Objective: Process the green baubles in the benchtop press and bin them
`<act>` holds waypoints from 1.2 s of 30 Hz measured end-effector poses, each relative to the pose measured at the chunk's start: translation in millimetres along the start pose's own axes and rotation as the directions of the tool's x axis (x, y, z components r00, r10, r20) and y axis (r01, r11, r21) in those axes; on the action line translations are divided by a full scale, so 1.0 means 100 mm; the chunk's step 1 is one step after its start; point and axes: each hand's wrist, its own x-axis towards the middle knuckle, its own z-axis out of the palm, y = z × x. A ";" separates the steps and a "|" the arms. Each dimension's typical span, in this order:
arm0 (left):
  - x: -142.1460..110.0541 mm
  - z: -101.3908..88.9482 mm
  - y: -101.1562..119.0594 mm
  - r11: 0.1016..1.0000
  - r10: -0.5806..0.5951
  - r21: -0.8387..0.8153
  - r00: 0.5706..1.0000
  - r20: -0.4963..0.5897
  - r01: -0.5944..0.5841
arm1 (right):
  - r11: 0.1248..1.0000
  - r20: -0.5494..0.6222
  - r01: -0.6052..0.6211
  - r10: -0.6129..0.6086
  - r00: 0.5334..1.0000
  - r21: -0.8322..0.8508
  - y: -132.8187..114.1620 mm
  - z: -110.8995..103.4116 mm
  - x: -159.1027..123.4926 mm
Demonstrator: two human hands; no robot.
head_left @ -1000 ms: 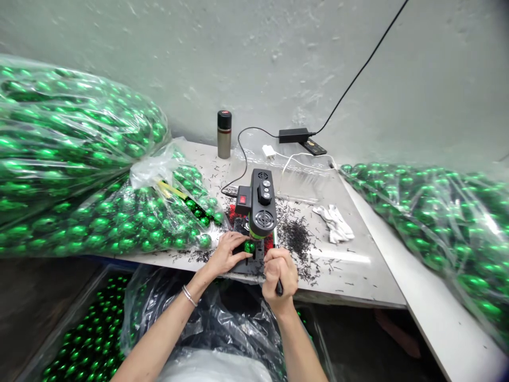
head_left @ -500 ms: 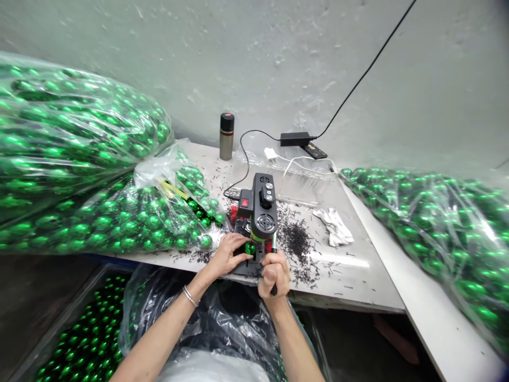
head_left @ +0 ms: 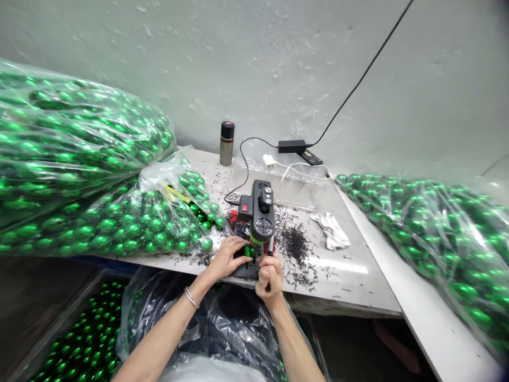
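A small black bench machine with a red switch stands near the table's front edge. Under its head sits a shiny green ball. My left hand pinches this ball with its fingertips and steadies it on the machine's base. My right hand is a fist wrapped round the machine's dark lever handle, just right of the ball. A silver bracelet is on my left wrist.
Big clear bags of green balls lie at the left and right. A bin of green balls sits below left. On the table are black shavings, a white cloth, a flask, and a power adapter.
My right hand has moved up and toward the machine with the lever. My left hand stays on the green ball. The view has shifted slightly.
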 end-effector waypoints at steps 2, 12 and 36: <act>0.02 0.01 -0.01 1.000 0.004 -0.003 1.000 0.001 -0.004 | 1.000 -0.004 -0.018 0.018 1.000 0.008 -0.04 -0.03 0.08; -0.40 -0.15 0.24 0.994 0.104 0.034 0.994 0.013 -0.105 | 0.945 0.020 -0.295 0.295 0.955 0.138 -0.37 -0.26 0.76; 0.54 -0.72 0.00 0.768 -0.394 0.504 0.912 -0.115 0.396 | 0.957 -0.044 -0.260 0.268 0.963 0.131 -0.33 -0.14 0.51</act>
